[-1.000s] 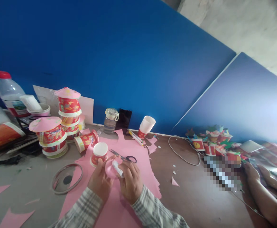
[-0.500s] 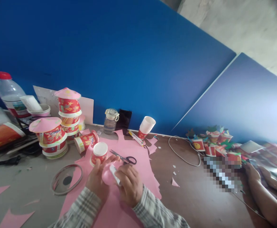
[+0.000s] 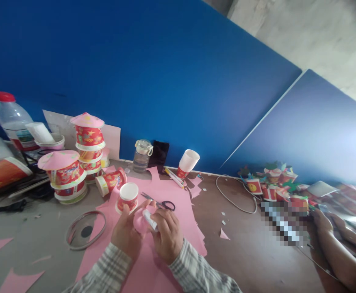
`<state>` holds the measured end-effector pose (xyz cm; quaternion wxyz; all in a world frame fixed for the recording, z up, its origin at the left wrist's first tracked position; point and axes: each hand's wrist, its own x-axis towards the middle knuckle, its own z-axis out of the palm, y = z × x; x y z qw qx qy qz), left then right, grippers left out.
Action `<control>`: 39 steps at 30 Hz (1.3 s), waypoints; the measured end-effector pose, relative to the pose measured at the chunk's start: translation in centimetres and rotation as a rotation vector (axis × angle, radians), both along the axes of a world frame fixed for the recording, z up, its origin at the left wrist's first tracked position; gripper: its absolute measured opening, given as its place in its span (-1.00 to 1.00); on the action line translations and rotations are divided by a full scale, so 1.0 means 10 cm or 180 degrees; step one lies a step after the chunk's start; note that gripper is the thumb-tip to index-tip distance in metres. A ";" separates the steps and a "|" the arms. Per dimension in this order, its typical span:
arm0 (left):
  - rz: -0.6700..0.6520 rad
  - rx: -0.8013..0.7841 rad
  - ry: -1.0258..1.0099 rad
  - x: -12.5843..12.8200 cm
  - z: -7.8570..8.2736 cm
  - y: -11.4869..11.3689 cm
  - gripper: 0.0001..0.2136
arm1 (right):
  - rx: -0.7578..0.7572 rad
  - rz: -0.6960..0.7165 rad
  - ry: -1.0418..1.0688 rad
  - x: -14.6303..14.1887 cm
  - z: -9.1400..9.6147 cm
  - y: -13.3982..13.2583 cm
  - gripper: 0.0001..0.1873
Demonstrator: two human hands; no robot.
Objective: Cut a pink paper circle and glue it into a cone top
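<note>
My left hand (image 3: 125, 235) is closed on a small round pink paper piece (image 3: 139, 221), held just above a large pink paper sheet (image 3: 178, 211). My right hand (image 3: 168, 233) grips a white glue stick (image 3: 150, 219) whose tip rests against that pink piece. Just beyond my fingers lie black-handled scissors (image 3: 159, 202) and an upright red paper cup (image 3: 127, 197) with a white inside. Plaid sleeves cover both my wrists.
Stacked red cups with pink paper lids (image 3: 88, 140) stand at the left beside a water bottle (image 3: 11, 120), a metal ring (image 3: 85, 228), a glass jar (image 3: 142, 154) and a tilted cup (image 3: 187, 162). A white cable (image 3: 233, 199) and another person's arm (image 3: 339, 252) lie at the right.
My hands shifted slightly; the pink piece and the glue stick were turned a little against each other. Everything on the table stayed put.
</note>
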<state>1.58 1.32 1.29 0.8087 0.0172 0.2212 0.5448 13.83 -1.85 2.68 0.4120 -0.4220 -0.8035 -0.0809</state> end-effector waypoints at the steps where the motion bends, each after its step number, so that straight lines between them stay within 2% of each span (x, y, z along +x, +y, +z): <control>1: 0.0039 -0.0021 0.0055 0.00 0.00 0.00 -0.50 | -0.0003 -0.0012 -0.0007 0.00 0.00 0.00 -0.83; 10: 0.0099 -0.0139 0.0259 -0.04 -0.05 0.03 -0.50 | -0.0003 -0.0055 0.0021 0.01 -0.02 0.01 -0.85; 19: -0.0090 0.0152 -0.0298 -0.08 -0.14 0.07 -0.55 | 0.0033 -0.0177 0.0047 0.04 -0.02 0.05 -0.84; 24: -0.0003 0.0182 -0.0225 -0.09 -0.20 0.09 -0.60 | -0.0005 -0.0092 0.0063 0.06 0.01 0.04 -0.84; 26: -0.0016 0.0110 -0.0107 -0.09 -0.18 0.09 -0.59 | -0.0033 0.0117 0.0044 0.06 0.04 0.02 -0.83; 31: -0.0401 0.0083 -0.0224 -0.02 -0.10 0.04 -0.49 | -0.0037 0.0560 -0.0153 0.02 0.09 -0.02 -0.82; 34: -0.0396 0.0094 -0.0228 0.03 -0.05 -0.01 -0.47 | -0.0092 0.0536 -0.0207 -0.01 0.08 -0.03 -0.81; 39: -0.0250 0.0096 -0.0220 0.02 -0.03 -0.01 -0.53 | -0.0115 0.0234 -0.0052 -0.02 0.04 -0.03 -0.81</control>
